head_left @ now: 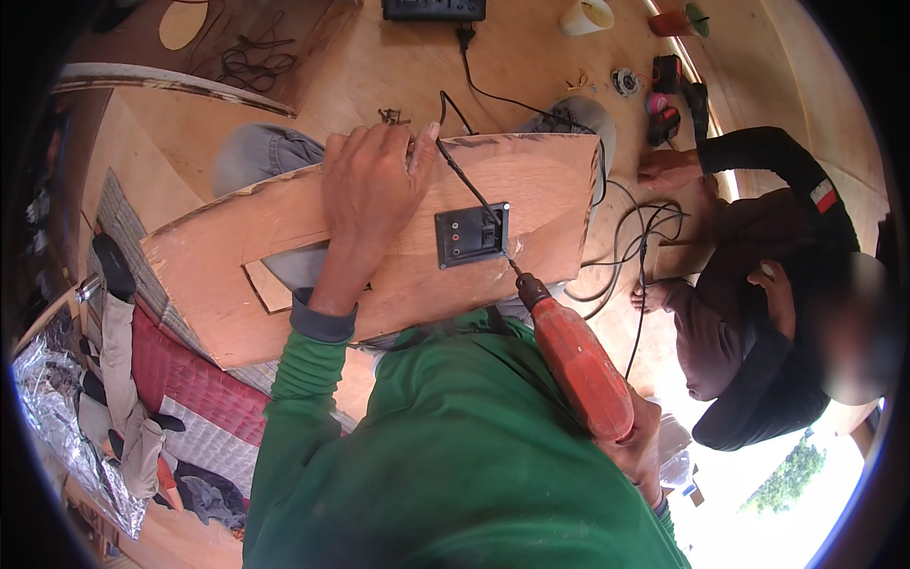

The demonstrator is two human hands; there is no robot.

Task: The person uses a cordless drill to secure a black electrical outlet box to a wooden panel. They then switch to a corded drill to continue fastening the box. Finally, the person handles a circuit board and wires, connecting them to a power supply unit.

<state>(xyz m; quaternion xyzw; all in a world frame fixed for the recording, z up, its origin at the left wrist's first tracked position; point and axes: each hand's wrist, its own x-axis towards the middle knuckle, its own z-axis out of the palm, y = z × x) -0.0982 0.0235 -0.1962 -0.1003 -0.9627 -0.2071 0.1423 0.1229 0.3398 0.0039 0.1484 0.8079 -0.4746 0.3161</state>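
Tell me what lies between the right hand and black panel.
In the head view, the red drill spans from the right hand to the black panel.

The scene is viewed from the person's head by the left one of two wide fisheye cameras worn side by side, pointed steeply down so that the green shirt [445,455] is seen from above at the lower edge and the wooden board [408,261] is taken in close by, near the middle, between the left hand [374,175] and the right hand [637,444]. Beyond, the floor [365,76] is covered as far as a black box [434,9] cut by the top edge, while a seated co-worker [758,237] is caught at the right and the corners are darkened.
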